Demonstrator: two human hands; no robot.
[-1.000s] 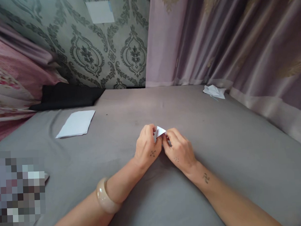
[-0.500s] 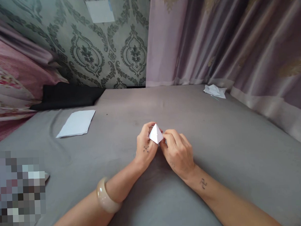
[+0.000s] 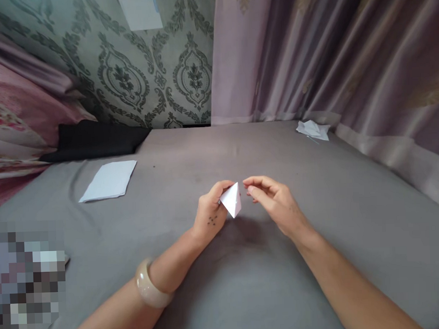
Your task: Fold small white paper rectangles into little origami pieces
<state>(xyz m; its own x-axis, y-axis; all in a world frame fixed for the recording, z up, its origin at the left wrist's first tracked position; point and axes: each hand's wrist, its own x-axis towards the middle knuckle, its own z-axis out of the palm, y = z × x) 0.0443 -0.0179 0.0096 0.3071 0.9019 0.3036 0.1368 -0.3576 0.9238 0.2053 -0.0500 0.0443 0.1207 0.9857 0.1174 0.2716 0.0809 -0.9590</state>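
My left hand (image 3: 212, 208) is closed on a small piece of folded white paper (image 3: 231, 201), with a pointed, kite-like shape and a crease down it. The paper is held tilted above the grey sheet; the fingers behind it are partly hidden. Just to the right, my right hand (image 3: 273, 201) is apart from the paper, its fingers bent and thumb near the index finger, with a gap between them and nothing visible inside. A pale bangle sits on my left forearm.
A stack of white paper (image 3: 110, 181) lies at the left on the grey sheet (image 3: 190, 151). Behind it is a black cloth (image 3: 99, 140). Folded white papers (image 3: 313, 130) lie at the back right beside the curtain (image 3: 273, 57). A blurred-out patch covers the lower left corner.
My right hand has let go of the folded paper and moved away to the right. In my left hand, the paper has turned and tilted, its lower point swinging right.
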